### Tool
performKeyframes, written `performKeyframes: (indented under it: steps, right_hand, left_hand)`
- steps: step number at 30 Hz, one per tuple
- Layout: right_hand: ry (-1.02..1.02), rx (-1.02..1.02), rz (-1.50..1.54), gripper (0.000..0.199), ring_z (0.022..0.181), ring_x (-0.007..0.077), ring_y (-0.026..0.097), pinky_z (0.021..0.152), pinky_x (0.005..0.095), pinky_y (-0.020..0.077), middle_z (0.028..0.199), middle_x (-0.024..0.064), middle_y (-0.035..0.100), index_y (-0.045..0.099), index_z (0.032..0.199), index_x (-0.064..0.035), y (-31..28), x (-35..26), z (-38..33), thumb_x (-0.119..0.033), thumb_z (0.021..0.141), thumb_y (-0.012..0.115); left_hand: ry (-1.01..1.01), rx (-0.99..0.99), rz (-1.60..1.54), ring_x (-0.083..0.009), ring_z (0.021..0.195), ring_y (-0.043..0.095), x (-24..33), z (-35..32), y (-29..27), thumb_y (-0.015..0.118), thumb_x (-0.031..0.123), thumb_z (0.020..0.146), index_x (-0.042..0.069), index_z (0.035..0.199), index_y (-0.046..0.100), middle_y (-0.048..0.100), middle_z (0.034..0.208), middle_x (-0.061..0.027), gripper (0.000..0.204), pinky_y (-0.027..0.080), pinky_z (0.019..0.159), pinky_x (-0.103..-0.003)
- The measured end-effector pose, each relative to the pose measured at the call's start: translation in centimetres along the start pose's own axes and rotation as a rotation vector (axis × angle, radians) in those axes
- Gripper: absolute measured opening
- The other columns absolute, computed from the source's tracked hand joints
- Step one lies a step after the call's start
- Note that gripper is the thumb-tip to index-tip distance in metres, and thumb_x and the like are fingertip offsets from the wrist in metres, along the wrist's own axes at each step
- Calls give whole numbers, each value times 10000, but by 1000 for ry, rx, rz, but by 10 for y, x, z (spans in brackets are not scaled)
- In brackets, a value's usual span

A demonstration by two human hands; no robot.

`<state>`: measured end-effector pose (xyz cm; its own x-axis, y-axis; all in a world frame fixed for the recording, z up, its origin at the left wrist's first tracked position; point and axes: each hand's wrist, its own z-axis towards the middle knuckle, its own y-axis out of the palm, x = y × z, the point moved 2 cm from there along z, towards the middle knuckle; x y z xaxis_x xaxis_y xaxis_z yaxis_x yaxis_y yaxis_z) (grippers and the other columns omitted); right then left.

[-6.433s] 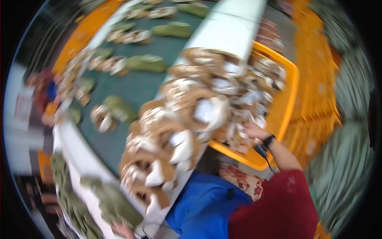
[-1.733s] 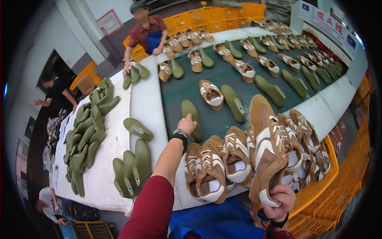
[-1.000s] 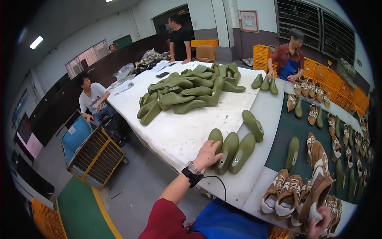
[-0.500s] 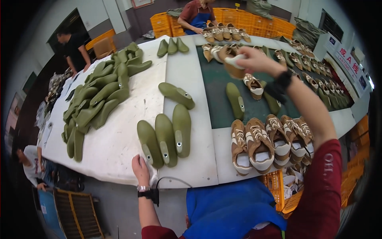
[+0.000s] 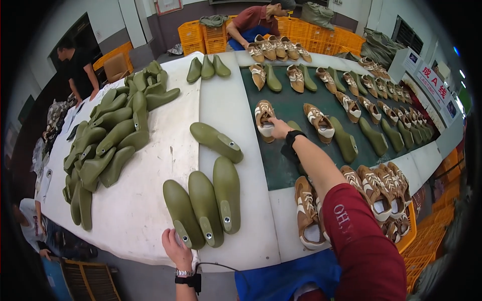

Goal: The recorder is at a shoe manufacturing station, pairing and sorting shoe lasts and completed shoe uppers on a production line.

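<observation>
My right hand (image 5: 279, 129) is closed on the heel of a brown sneaker (image 5: 264, 114) with white stripes and laces, which rests on the green belt (image 5: 283, 166). A green shoe last is partly hidden beneath my right forearm. My left hand (image 5: 176, 250) lies at the table's front edge, fingers extended and apart, close to the heel of the leftmost of three green shoe lasts (image 5: 203, 200) standing side by side. Behind those, another shoe last (image 5: 216, 140) lies at an angle. Farther right on the belt, a second sneaker (image 5: 318, 122) sits beside a last (image 5: 344, 139).
A large heap of lasts (image 5: 116, 120) covers the white cloth (image 5: 168, 143) on the left. Several sneakers (image 5: 376, 188) line the near right edge, above an orange crate (image 5: 409, 233). A co-worker (image 5: 256, 24) leans over sneakers at the far side. Another person (image 5: 75, 70) stands far left.
My right hand has brought the sneaker down and leftward from the air onto the green belt. My left hand stays by the lasts at the table edge. The view has shifted.
</observation>
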<state>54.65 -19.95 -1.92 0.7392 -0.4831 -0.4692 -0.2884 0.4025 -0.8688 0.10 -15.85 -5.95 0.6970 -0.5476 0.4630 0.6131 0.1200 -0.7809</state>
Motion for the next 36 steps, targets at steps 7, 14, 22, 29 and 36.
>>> performKeyframes:
  steps: [7, 14, 22, 29, 36]
  right_hand:
    - [-312, -246, -103, 424, 1017, 342, 569, 874, 417, 448, 1097, 180, 601, 484, 1251, -116, -12, -147, -2, -223, 842, 521]
    - [-312, -345, -357, 552, 913, 342, 607, 773, 431, 484, 979, 186, 631, 358, 1316, -148, 38, -183, -6, -316, 831, 562]
    - [8, -359, -250, 406, 933, 359, 611, 804, 420, 489, 991, 237, 619, 411, 1125, 0, 5, -164, -99, -171, 782, 542]
    - [27, -433, -107, 482, 999, 366, 585, 851, 405, 474, 1042, 258, 595, 386, 1149, 43, -3, -191, -209, -205, 777, 566]
    - [133, -403, 105, 520, 1017, 381, 572, 881, 405, 462, 1077, 279, 578, 383, 1159, 70, 1, -176, -236, -221, 770, 569]
  left_hand:
    - [44, 40, 48, -372, 1064, 470, -10, 4, 6, 566, 103, 787, -5, 1073, 535, 497, 1139, -212, 307, 380, 918, -432]
    - [68, 54, 19, -376, 1030, 480, 1, 5, 2, 581, 82, 769, 7, 1043, 547, 512, 1094, -207, 286, 394, 887, -432]
    - [99, 71, 41, -365, 1042, 484, -5, -2, -1, 610, 162, 772, 9, 1053, 548, 515, 1119, -198, 326, 394, 902, -418]
    - [-224, -31, -432, -304, 1066, 501, -45, 27, 19, 559, 248, 854, 2, 1201, 481, 519, 1173, -189, 432, 397, 908, -377]
    - [-421, -420, -820, -192, 1049, 493, 32, 36, 4, 474, 389, 918, 35, 1356, 332, 429, 1319, -83, 580, 392, 888, -311]
